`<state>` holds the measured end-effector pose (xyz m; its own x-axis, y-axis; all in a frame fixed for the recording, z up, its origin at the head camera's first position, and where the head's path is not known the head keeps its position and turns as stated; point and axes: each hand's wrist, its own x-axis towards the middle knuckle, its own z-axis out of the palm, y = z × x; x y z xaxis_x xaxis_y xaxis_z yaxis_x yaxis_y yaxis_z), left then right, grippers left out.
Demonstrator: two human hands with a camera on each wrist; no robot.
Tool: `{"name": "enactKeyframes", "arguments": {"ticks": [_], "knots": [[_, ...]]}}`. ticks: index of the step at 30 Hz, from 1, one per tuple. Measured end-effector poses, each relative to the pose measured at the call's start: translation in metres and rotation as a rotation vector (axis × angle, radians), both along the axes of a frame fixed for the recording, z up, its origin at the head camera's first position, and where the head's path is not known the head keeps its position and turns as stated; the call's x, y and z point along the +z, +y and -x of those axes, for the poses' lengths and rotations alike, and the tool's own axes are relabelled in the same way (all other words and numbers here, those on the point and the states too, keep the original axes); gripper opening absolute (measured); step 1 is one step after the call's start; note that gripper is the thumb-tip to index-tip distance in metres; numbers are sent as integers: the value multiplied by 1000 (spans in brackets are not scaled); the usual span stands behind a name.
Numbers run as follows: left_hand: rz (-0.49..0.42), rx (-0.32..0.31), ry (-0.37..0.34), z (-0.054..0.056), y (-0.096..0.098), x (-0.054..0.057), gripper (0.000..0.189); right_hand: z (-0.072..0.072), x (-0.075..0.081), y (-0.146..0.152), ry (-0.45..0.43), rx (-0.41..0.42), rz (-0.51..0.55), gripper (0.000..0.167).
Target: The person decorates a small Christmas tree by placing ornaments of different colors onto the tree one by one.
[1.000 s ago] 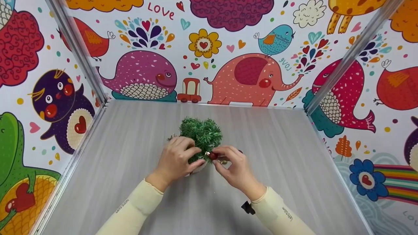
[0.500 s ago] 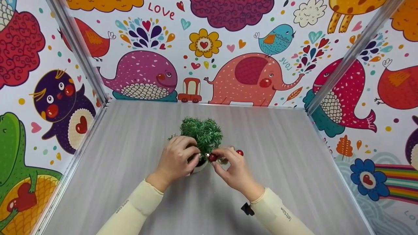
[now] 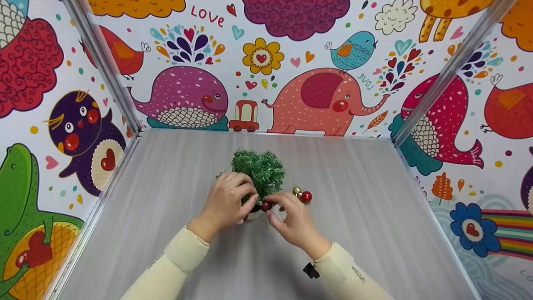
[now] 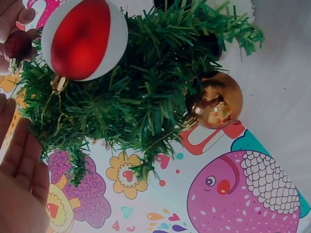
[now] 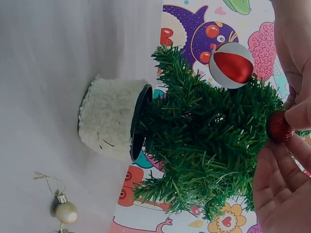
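A small green artificial Christmas tree (image 3: 259,168) stands in a fuzzy white pot (image 5: 112,119). My right hand (image 3: 297,218) pinches a dark red glittery bauble (image 3: 266,205) by the tree's near right side. The left hand (image 3: 229,200) is at the tree's left front, thumb and fingers reaching towards the bauble's cap. Whether they grip a branch or the hanging loop is hidden. On the branches in the left wrist view hang a red-and-white bauble (image 4: 82,41) and a shiny gold one (image 4: 223,104).
Right of the tree, a small gold bauble (image 3: 297,191) and a bright red bauble (image 3: 306,196) lie on the grey table (image 3: 354,175). Printed panels (image 3: 250,62) with metal corner posts (image 3: 106,62) enclose the back and sides.
My right hand has shifted slightly left and towards me with the dark red bauble. The gold and bright red baubles on the table have come out from behind it. The left hand barely moves.
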<state>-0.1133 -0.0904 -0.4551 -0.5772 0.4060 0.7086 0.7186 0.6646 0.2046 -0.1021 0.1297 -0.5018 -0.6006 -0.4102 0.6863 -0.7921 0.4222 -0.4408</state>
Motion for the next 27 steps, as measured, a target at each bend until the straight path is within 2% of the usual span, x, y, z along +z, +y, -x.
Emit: {"name": "enactKeyframes", "arguments": {"ticks": [5,9,21,27], "knots": [[14,3,-19,-1,1,2,9,-1,0,-3,-11,-3,18,34],[21,3,-28,-1,1,1,9,-2,1,-6,-5,-15,37,28],[15,-9,-40,2,8,4,9,2,5,-18,28,-108,72,13],[15,-13,-32,4,11,7,10,5,7,-18,11,-92,121,7]]}}
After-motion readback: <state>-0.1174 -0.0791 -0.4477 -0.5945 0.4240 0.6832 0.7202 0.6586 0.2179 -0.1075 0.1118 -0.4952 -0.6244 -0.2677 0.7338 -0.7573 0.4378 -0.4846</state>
